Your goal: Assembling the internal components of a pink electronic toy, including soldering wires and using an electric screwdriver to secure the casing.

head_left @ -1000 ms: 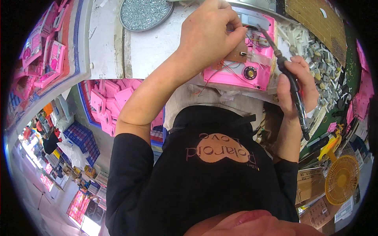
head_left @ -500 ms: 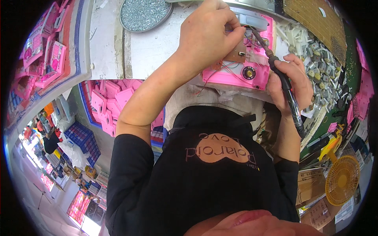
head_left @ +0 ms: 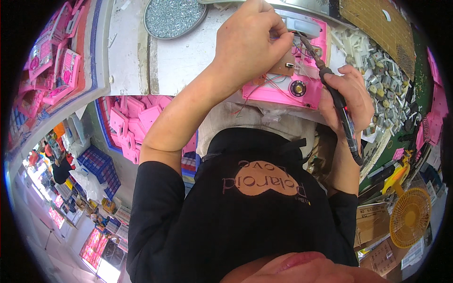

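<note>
On the bench in front of me lies an opened pink plastic housing (head_left: 269,94) with wires, a round black speaker (head_left: 298,88) and a brown circuit board (head_left: 282,66) in it. My right hand (head_left: 349,96) grips the black handle of a soldering iron (head_left: 340,106). The iron's tip points up and left into the housing, close to the fingertips of my left hand (head_left: 252,40). That hand is closed in a pinch over the wires and the board's upper edge; what sits between thumb and finger is too small to make out.
A round dish of small screws (head_left: 174,18) stands at the far left of the bench. Small metal and white parts (head_left: 384,87) are heaped on the right. Pink cases (head_left: 132,120) fill a bin below left. A yellow fan (head_left: 409,217) is at the lower right.
The soldering iron and my right hand have shifted very slightly up and left. My left hand keeps its pinch in the same place.
</note>
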A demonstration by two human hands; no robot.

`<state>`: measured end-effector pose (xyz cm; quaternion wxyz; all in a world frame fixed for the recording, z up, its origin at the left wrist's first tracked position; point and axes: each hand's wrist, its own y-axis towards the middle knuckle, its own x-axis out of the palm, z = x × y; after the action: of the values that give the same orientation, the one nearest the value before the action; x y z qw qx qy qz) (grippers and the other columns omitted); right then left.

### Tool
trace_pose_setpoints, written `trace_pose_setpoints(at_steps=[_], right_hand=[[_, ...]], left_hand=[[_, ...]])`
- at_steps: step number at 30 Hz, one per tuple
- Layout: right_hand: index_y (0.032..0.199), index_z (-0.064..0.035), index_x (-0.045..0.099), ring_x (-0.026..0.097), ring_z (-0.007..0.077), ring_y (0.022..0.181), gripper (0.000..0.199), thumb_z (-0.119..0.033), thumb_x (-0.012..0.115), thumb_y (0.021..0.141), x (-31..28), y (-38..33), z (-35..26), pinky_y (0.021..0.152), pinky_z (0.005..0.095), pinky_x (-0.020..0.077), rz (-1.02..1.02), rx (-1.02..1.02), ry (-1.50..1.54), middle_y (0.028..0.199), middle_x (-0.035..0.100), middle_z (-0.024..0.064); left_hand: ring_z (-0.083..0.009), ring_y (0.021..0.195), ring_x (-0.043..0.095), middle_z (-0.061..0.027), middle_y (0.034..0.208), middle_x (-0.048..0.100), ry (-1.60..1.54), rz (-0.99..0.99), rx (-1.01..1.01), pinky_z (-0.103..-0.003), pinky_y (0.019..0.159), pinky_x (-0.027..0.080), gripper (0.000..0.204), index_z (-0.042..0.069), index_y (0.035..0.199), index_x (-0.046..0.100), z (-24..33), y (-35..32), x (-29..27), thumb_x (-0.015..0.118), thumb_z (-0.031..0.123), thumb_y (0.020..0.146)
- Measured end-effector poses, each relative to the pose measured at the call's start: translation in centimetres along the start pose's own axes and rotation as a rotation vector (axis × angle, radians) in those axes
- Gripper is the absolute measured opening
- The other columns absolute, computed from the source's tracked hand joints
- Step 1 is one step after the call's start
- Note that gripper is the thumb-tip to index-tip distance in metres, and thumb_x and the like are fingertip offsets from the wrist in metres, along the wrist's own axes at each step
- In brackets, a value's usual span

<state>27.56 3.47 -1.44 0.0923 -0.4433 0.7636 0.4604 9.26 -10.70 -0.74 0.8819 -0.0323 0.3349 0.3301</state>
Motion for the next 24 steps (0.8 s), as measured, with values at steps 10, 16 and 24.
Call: trace_pose_setpoints(at_steps=[10,16,24], right_hand=[[0.103,0.0017,0.070,0.064,0.0229,0.063,0.027,-0.001,0.073,0.077,-0.9,-0.1,0.2,0.082,0.0422,0.0558,0.036,0.040,0.045,0.079,0.071,0.0104],[0.102,0.0015,0.069,0.064,0.0236,0.064,0.026,0.000,0.072,0.076,-1.2,0.6,0.5,0.081,0.0419,0.0559,0.027,0.004,0.050,0.079,0.072,0.0105],[0.101,0.0014,0.070,0.063,0.0238,0.062,0.028,0.002,0.070,0.074,-0.9,0.9,0.6,0.081,0.0408,0.0559,0.007,-0.021,0.060,0.078,0.071,0.0107]], left_hand=[[-0.0266,0.075,0.062,-0.0120,0.087,0.058,0.011,-0.005,-0.023,-0.037,0.067,0.051,0.017,0.001,0.075,0.065,0.2,-0.1,0.0,0.074,0.014,0.082],[-0.0263,0.073,0.062,-0.0119,0.087,0.058,0.029,0.012,0.016,-0.037,0.066,0.051,0.017,0.001,0.075,0.065,-0.2,-0.1,0.2,0.074,0.014,0.082],[-0.0263,0.073,0.062,-0.0115,0.087,0.058,0.018,0.024,-0.011,-0.037,0.066,0.051,0.016,0.002,0.075,0.066,0.3,-0.1,0.2,0.075,0.014,0.081]])
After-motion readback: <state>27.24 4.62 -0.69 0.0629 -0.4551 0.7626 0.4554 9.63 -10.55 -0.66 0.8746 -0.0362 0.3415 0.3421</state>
